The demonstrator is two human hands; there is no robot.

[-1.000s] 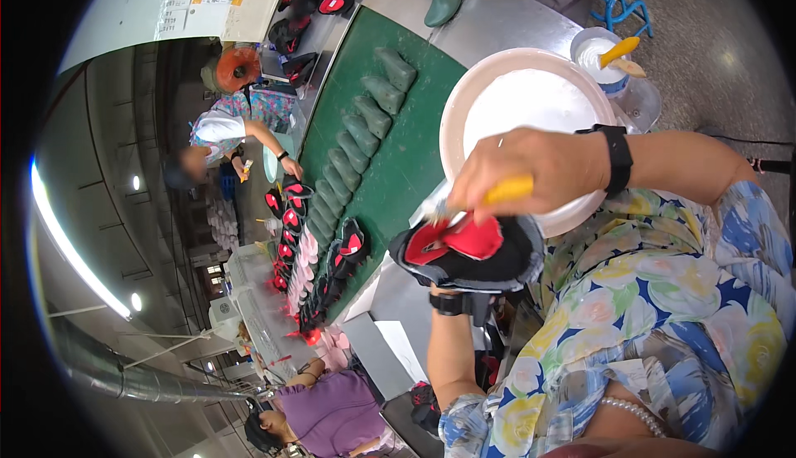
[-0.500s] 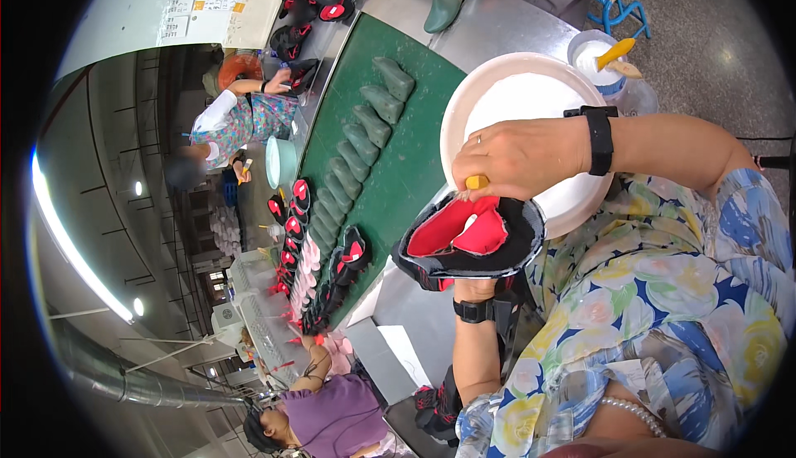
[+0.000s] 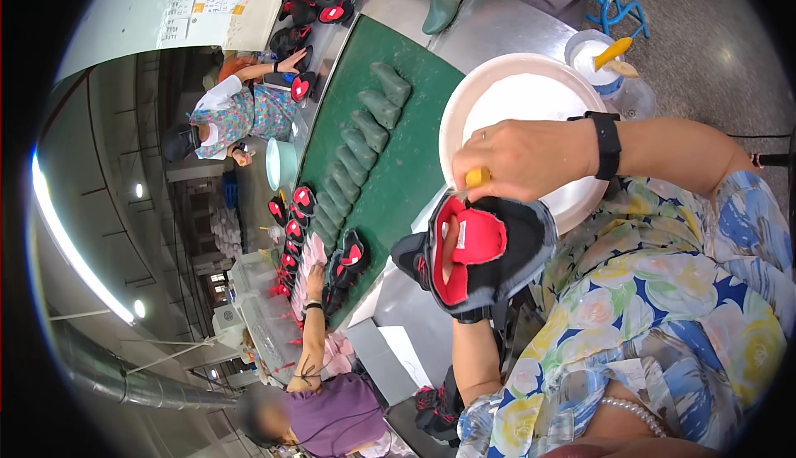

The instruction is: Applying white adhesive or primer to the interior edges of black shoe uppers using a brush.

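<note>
We've tilted the shoe (image 3: 482, 238) since earlier; our left hand (image 3: 451, 247) grips it, our right hand (image 3: 518, 159) a yellow-handled brush (image 3: 478, 178).

No legible text anywhere

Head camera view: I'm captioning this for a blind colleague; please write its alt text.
A right hand holds a yellow-handled brush at a black-and-red shoe upper, supported by the mostly hidden left hand. A pale tub of white substance sits nearby; beyond, green lasts line a green work surface.
</note>
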